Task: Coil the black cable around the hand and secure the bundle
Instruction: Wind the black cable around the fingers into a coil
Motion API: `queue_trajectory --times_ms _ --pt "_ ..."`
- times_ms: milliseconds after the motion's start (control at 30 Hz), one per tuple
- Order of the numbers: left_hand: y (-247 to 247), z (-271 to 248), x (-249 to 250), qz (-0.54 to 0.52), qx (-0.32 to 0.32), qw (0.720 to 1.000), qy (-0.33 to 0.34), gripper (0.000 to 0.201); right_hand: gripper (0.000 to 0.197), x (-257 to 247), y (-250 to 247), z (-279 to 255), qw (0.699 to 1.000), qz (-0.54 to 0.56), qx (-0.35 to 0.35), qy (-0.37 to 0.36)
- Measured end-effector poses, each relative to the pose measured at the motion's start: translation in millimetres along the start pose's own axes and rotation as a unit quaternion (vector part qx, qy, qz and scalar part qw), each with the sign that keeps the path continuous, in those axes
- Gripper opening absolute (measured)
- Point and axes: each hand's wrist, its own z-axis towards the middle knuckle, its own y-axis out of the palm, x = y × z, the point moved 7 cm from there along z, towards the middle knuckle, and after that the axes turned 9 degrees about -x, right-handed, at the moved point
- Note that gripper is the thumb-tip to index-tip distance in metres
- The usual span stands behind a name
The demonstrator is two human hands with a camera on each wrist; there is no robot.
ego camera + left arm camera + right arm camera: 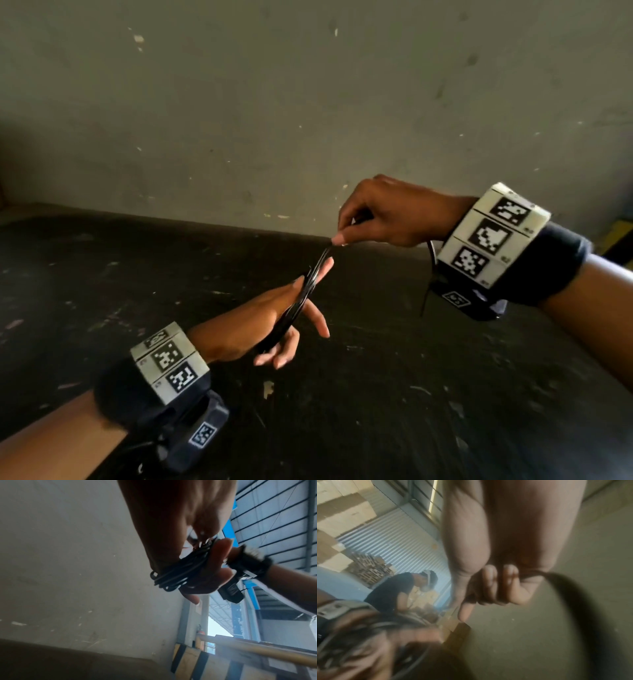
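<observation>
The black cable (pixel 301 301) is looped in several turns around the left hand (pixel 253 325), whose fingers stay mostly straight, held above the dark desk (pixel 411 394). The right hand (pixel 387 212), just above and right, pinches the cable's strand at its fingertips.

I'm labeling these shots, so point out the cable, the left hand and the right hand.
cable (pixel 301 298): head view, strands across the palm.
left hand (pixel 253 318): head view, back of the hand.
right hand (pixel 394 209): head view, back of the hand.
</observation>
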Motion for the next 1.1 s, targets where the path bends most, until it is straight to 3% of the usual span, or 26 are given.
queue_trajectory --times_ms 33,100,167,267,367,433,567,833,1000,1100 --pt "5 0 -1 -0.017 -0.037 0.999 -0.010 0.058 0.023 5 1 3 1.000 0.007 0.015 -0.010" --pt "13 -5 6 -0.030 -0.041 0.999 0.013 0.048 0.025 17 6 7 0.998 0.032 0.046 -0.023" --pt "16 -15 22 -0.022 -0.006 0.997 0.068 0.038 0.026 30 17 9 0.994 0.063 0.080 -0.026" --pt "8 -24 47 -0.064 0.048 0.984 0.160 0.041 0.023 38 45 10 0.977 0.125 0.172 -0.021" --pt "-8 -20 61 -0.098 0.097 0.972 0.193 0.044 0.022 24 88 15 0.956 0.200 0.211 -0.025" --pt "-16 -13 65 -0.113 0.120 0.965 0.203 0.045 0.021 13 116 23 0.951 0.238 0.197 -0.017" --pt "-33 -8 62 -0.130 0.194 0.951 0.204 0.046 0.020 -7 155 33 0.957 0.272 0.080 0.052" --pt "-41 -5 35 -0.089 0.268 0.947 0.155 0.043 0.027 -49 161 18 0.990 0.113 -0.054 0.067" --pt "-45 1 12 -0.010 0.337 0.938 0.080 0.046 0.029 -68 140 6 0.998 -0.042 -0.038 0.036" --pt "-40 7 -3 -0.024 0.349 0.936 0.024 0.052 0.029 -71 130 -4 0.996 -0.075 -0.037 0.020"
